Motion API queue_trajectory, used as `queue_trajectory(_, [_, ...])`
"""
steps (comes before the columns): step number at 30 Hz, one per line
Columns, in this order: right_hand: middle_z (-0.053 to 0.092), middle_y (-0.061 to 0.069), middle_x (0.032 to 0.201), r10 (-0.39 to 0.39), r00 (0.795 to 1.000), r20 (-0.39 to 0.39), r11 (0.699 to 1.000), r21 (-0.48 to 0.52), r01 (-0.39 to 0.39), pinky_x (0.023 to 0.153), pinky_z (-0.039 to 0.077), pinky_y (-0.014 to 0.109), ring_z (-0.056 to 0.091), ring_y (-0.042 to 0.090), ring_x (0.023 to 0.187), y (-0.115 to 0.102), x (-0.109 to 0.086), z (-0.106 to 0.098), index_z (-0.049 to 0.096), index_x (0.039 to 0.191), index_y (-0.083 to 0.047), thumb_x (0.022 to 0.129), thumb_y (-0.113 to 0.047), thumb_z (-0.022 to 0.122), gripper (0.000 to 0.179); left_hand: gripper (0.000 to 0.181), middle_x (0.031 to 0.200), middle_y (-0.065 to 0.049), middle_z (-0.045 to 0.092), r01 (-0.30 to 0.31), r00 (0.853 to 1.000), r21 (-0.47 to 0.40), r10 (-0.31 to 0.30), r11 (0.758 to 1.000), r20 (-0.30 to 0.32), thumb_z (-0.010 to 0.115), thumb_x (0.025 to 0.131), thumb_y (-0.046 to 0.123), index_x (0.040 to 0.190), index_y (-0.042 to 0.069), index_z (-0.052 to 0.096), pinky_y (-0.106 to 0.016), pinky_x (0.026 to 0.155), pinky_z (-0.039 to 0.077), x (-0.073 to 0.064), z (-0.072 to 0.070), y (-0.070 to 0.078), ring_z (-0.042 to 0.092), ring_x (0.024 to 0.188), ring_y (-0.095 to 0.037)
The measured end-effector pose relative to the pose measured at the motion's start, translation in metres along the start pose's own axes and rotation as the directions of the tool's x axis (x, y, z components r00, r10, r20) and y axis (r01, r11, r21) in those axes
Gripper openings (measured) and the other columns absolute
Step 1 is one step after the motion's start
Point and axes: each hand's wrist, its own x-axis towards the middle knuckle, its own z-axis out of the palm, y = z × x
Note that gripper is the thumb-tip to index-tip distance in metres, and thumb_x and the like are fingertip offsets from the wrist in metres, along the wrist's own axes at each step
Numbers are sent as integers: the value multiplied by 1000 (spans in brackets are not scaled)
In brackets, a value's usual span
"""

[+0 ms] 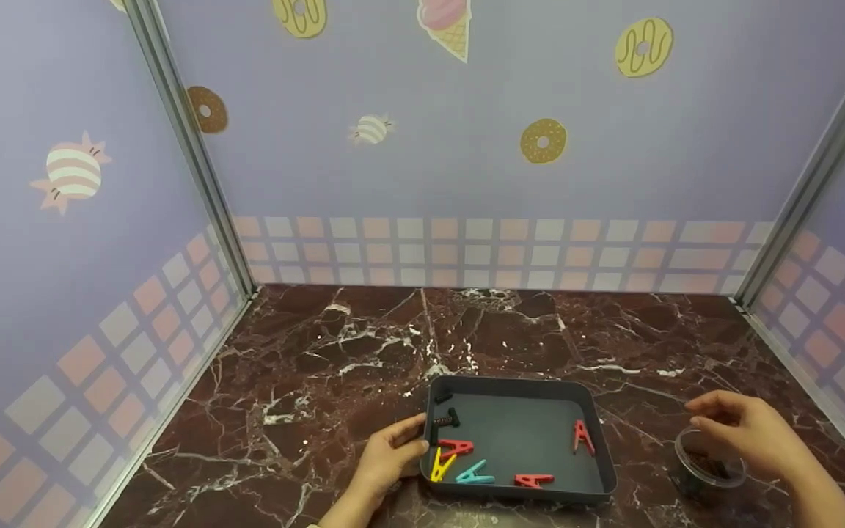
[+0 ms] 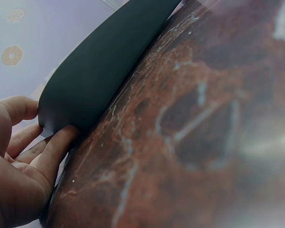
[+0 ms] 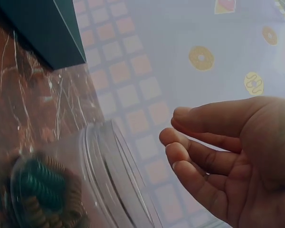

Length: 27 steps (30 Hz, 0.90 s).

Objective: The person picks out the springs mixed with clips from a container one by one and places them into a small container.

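Observation:
A dark grey tray [image 1: 518, 433] lies on the table. My left hand [image 1: 391, 453] holds its left side, fingertips against the wall; the left wrist view shows digits at the tray's edge. In the tray are a yellow clothespin [image 1: 439, 469], a light blue clothespin [image 1: 475, 473] and three red ones, one a red clothespin [image 1: 582, 437] at the right. Small black ribbed pieces [image 1: 443, 421] lie along its left side. Over a clear round cup [image 1: 723, 480] hovers my right hand [image 1: 745, 429], fingers loosely bent, nothing seen between them. Coiled, spring-like pieces [image 3: 45, 180] show through the cup.
The cup stands right of the tray, with a gap of tabletop [image 1: 642, 433] between them. Dark red marbled table [image 1: 364, 345] extends behind the tray. Patterned panels [image 1: 496, 176] with metal corner posts [image 1: 206, 161] enclose the back and sides.

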Motion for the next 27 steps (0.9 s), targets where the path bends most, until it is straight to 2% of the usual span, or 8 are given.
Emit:
queue_trajectory(2, [74,7,108,-14,1000,-7,1000,12,14,70,54,20,64,0,81,-3,2,3,71,119,-6,98,-26,70,29,56,149,-33,51,11,1000,-28,-11,1000,7,66,94,6,147,-5,51,-37,83,65,0,0,0,69,120,-33])
queue_trajectory(5, [74,7,109,-29,1000,-12,998,50,29,69,55,21,65,2,81,-7,6,7,71,119,-6,99,-24,69,28,56,148,-33,52,11,1000,-26,-11,1000,4,67,94,6,147,-5,52,-36,82,65,0,0,0,69,119,-31])
queue_trajectory(10, [74,1,106,-58,998,-24,991,116,61,72,58,23,67,0,84,-14,14,12,71,119,-6,99,-22,69,26,54,144,-31,57,-7,1000,27,8,1000,-18,69,93,7,145,-5,55,-36,91,63,1,0,0,64,127,-36])
queue_trajectory(13, [75,1,106,-114,993,-19,981,155,116,74,60,22,68,-2,85,-18,19,16,71,118,-2,100,-20,68,25,54,143,-31,58,-10,1000,44,11,999,-25,69,93,7,144,-4,56,-35,94,61,1,0,0,62,129,-36])
queue_trajectory(19, [74,3,109,-221,975,35,952,222,208,76,61,21,69,-3,89,-31,30,25,70,119,2,101,-17,65,26,55,146,-32,55,-3,1000,38,3,999,-16,69,93,8,145,-4,55,-37,93,62,-1,0,2,62,130,-38])
queue_trajectory(22, [74,13,113,-252,965,69,944,237,230,76,62,23,70,-2,90,-39,36,31,70,120,1,102,-17,64,26,55,147,-31,55,-5,1000,42,6,999,-8,68,94,9,146,-4,54,-39,96,61,-2,0,3,59,132,-41])
queue_trajectory(27, [71,25,121,-297,938,181,938,241,250,78,61,23,69,-3,95,-50,48,39,70,124,-1,102,-18,63,28,55,147,-31,54,-6,1000,43,6,999,-7,68,94,9,146,-4,54,-39,97,61,-2,0,3,59,132,-41])
